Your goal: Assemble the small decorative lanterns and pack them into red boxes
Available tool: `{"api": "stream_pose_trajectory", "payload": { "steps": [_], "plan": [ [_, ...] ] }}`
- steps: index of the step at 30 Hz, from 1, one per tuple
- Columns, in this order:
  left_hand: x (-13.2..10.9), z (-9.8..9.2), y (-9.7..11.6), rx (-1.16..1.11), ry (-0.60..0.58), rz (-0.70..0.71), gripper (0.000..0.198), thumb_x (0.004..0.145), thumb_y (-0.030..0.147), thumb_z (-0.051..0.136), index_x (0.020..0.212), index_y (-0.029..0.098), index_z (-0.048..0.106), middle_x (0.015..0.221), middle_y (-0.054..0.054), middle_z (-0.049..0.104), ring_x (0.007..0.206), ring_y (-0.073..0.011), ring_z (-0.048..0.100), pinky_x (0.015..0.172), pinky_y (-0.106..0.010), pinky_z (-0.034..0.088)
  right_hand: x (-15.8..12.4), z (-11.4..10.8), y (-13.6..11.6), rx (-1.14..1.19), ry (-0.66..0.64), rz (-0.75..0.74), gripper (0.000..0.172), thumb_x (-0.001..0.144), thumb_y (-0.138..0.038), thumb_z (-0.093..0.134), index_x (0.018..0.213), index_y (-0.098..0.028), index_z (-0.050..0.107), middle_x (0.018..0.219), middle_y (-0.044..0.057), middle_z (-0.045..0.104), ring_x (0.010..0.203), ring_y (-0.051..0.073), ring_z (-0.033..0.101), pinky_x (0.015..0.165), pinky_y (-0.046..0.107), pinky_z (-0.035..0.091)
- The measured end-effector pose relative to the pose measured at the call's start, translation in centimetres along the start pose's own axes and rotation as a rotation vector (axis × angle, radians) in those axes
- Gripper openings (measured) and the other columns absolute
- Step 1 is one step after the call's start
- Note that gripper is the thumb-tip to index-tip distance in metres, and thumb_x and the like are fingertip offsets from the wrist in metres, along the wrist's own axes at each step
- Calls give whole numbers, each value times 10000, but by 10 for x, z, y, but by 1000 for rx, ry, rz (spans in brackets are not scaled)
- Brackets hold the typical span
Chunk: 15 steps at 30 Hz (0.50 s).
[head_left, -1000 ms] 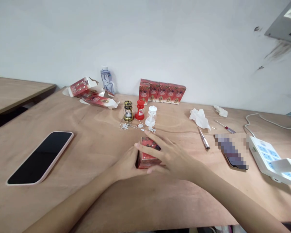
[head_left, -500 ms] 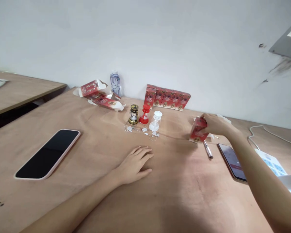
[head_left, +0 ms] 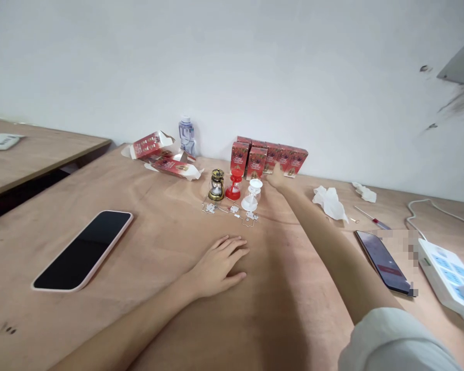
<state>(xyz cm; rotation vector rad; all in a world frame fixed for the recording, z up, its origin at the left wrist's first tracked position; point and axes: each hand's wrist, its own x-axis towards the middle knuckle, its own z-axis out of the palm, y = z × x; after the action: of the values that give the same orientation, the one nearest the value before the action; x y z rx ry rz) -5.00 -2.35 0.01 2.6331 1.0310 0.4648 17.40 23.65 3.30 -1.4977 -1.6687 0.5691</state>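
Note:
My right hand [head_left: 277, 177] reaches to the wall side, against the right edge of a small red box [head_left: 257, 163]. That box stands upright in front of a row of similar red boxes [head_left: 287, 160]; my fingers are partly hidden there. My left hand [head_left: 221, 265] lies flat on the table with its fingers spread, holding nothing. Between my hands stand three small lantern-shaped hourglasses: a bronze one [head_left: 216, 185], a red one [head_left: 234, 185] and a white one [head_left: 251, 197]. Small white pieces with thin wires [head_left: 234, 209] lie before them.
Opened red packaging [head_left: 174, 167] and a clear bottle [head_left: 186, 136] are at the back left. A pink-edged phone [head_left: 83, 251] lies left. To the right are crumpled white paper [head_left: 330, 202], a screwdriver [head_left: 377, 220], another phone [head_left: 382, 263] and a power strip [head_left: 444, 273].
My right hand has carried the red box leftward and back, from beside the screwdriver to the row by the wall. The white paper and screwdriver are uncovered. My left hand stays flat.

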Motion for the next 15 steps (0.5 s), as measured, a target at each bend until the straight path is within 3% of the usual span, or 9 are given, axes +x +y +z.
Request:
{"api": "stream_pose_trajectory", "payload": {
  "steps": [5,9,15],
  "plan": [
    [2,-2,1,-5,-36,-21,460,860,353,550,1284,186,486,1404,-110,479,1333,-269,393,1121,-482,297,-10,23,8,76,-92,13,476,694,-175,643,1150,-144,509,953,113,715,942,246,653,862,423,512],
    [2,-3,1,0,-42,-20,463,869,363,538,1295,192,477,1408,-103,477,1340,-262,384,1125,-476,294,-25,14,11,128,-105,-8,345,742,-172,597,1085,-163,562,1053,128,701,1075,260,615,953,425,468],
    [2,0,-1,-3,-20,-19,447,877,393,524,1283,210,488,1403,-96,484,1331,-254,401,1128,-458,295,-84,-15,25,175,-156,-44,469,769,-172,566,1233,-196,501,1297,132,592,1230,257,531,1051,444,400]
  ]
}}
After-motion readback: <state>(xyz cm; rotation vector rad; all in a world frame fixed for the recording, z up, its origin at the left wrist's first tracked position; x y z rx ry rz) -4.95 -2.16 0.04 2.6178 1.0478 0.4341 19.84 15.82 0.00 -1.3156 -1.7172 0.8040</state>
